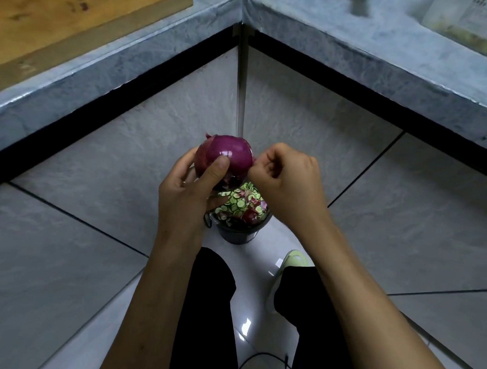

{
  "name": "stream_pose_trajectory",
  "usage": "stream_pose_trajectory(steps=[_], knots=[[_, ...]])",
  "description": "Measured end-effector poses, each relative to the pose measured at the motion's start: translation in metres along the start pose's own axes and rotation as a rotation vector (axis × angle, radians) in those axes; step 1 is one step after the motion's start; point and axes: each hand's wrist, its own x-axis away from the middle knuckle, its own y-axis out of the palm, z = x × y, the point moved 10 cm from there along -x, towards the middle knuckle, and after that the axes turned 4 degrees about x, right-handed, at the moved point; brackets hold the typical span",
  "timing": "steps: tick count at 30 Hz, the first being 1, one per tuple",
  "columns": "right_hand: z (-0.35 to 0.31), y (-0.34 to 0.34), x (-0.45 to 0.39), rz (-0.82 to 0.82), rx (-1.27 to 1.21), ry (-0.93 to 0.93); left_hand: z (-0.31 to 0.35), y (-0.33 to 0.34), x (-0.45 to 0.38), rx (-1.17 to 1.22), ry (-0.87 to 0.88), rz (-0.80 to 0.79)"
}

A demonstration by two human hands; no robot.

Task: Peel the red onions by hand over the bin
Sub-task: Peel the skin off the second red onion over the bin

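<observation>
head view, hands gripping red onion [224, 157], bin [241, 229] holding cucumber slices [237, 202], onion skins [250, 214]

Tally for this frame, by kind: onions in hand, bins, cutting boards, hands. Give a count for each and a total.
Red onion: 1
Bin: 1
Wooden cutting board: 1
Hands: 2, left hand and right hand
Total: 5

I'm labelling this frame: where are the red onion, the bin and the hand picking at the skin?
red onion [226, 152], head view, glossy peeled top.
bin [240, 235], head view, dark outer wall.
right hand [287, 178], head view, back of hand.
</observation>
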Motion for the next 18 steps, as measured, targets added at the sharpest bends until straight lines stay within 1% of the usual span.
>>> stream_pose_trajectory(steps=[4, 7, 11, 13, 16, 18], knots=[[0.020, 0.001, -0.003, 0.000, -0.318, 0.161, -0.013, 0.003, -0.002, 0.078, -0.104, -0.062], [0.023, 0.000, -0.003, 0.000, -0.368, 0.190, -0.022, 0.004, -0.002, 0.119, -0.165, -0.094], [0.029, -0.001, -0.002, -0.014, -0.386, 0.220, -0.033, 0.002, -0.004, 0.238, -0.243, -0.117], [0.026, 0.004, 0.000, -0.050, -0.437, 0.214, -0.033, 0.002, -0.005, 0.242, -0.241, -0.131], [0.023, 0.010, 0.003, -0.057, -0.556, 0.212, -0.033, 0.004, -0.006, 0.238, -0.237, -0.145], [0.018, 0.015, 0.005, -0.078, -0.564, 0.180, -0.033, 0.005, -0.007, 0.250, -0.237, -0.158]])
